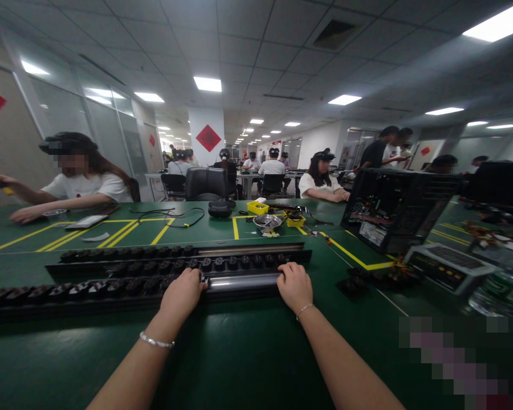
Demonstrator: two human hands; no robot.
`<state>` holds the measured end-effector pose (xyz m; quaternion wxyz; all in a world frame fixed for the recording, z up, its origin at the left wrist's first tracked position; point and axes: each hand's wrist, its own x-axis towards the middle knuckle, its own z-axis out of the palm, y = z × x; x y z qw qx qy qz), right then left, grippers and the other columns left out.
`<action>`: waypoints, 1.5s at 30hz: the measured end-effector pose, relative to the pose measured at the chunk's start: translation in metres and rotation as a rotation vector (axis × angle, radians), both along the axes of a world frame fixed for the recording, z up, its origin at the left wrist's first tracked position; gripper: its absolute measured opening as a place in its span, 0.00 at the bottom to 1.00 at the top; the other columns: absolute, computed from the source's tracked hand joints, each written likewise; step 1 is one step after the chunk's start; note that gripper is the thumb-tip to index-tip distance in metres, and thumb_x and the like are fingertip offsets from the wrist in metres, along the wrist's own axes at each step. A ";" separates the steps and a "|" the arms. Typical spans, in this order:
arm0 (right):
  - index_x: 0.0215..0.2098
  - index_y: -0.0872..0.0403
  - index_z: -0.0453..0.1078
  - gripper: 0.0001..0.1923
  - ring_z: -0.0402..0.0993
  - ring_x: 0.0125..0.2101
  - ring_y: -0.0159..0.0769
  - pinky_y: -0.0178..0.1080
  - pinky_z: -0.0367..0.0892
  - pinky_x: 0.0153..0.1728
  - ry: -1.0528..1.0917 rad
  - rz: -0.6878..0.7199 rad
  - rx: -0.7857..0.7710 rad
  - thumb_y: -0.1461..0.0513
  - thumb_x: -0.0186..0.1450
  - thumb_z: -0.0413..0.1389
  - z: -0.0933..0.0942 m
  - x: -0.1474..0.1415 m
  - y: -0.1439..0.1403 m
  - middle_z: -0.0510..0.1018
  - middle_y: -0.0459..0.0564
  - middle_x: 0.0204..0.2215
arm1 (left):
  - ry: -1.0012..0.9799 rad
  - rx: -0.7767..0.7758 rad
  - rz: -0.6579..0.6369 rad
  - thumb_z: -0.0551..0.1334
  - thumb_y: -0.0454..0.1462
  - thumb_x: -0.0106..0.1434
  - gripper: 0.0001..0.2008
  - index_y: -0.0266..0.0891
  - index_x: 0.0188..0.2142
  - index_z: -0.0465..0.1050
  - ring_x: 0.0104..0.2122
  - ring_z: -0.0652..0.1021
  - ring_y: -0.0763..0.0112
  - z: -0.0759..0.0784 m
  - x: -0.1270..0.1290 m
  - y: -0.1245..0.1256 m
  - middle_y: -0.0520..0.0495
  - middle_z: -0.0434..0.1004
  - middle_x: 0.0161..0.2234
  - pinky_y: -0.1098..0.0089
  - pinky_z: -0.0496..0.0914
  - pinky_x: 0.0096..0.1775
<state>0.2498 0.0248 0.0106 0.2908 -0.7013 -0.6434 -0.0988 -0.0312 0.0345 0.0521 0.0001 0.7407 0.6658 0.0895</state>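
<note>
Green tabletop (239, 353) bears a socket strip (132, 287) lying left-to-right, silver end (243, 282) rightward.

Grasping the nearest socket strip (141, 290) with left hand (182, 296) and right hand (296, 288), with a metal bowl (267, 222) beyond them.

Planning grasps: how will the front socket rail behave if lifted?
Front socket rail: probably stiff; it lies straight. Likely heavier leftward, since its round modules sit left of the left hand. The shiny section from there to the right hand may be slippery, as it looks smooth.
</note>
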 end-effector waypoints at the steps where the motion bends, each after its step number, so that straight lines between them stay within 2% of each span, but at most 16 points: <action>1: 0.38 0.51 0.71 0.13 0.63 0.42 0.38 0.37 0.57 0.42 0.000 0.001 0.000 0.64 0.59 0.47 0.000 0.000 0.000 0.72 0.50 0.40 | -0.006 0.001 -0.003 0.52 0.41 0.59 0.14 0.37 0.42 0.68 0.40 0.75 0.61 0.000 0.000 0.000 0.42 0.70 0.42 0.66 0.67 0.38; 14: 0.37 0.52 0.71 0.12 0.63 0.42 0.38 0.37 0.56 0.42 0.002 0.009 -0.002 0.64 0.59 0.48 -0.001 0.001 0.001 0.72 0.50 0.39 | -0.071 0.005 -0.020 0.55 0.43 0.58 0.17 0.38 0.44 0.68 0.43 0.74 0.61 -0.008 0.003 0.007 0.41 0.70 0.44 0.65 0.66 0.42; 22: 0.37 0.52 0.71 0.12 0.63 0.42 0.38 0.38 0.57 0.41 0.012 0.018 0.004 0.64 0.59 0.47 -0.001 0.001 0.001 0.72 0.51 0.39 | -0.157 0.064 -0.028 0.55 0.43 0.57 0.21 0.38 0.48 0.64 0.47 0.71 0.60 -0.015 0.013 0.007 0.40 0.66 0.51 0.65 0.65 0.46; 37: 0.37 0.52 0.71 0.13 0.63 0.42 0.38 0.38 0.57 0.42 0.028 0.023 -0.003 0.64 0.59 0.47 0.001 0.001 0.001 0.72 0.50 0.39 | -0.221 0.059 -0.081 0.56 0.43 0.56 0.23 0.37 0.50 0.64 0.46 0.72 0.63 -0.023 0.025 0.006 0.41 0.68 0.50 0.65 0.63 0.49; 45: 0.37 0.51 0.71 0.12 0.63 0.42 0.37 0.37 0.57 0.41 0.001 0.018 0.005 0.64 0.59 0.48 0.000 0.001 0.001 0.73 0.50 0.39 | -0.250 0.051 -0.120 0.55 0.43 0.56 0.26 0.32 0.53 0.62 0.51 0.69 0.63 -0.023 0.035 0.002 0.38 0.66 0.53 0.66 0.61 0.53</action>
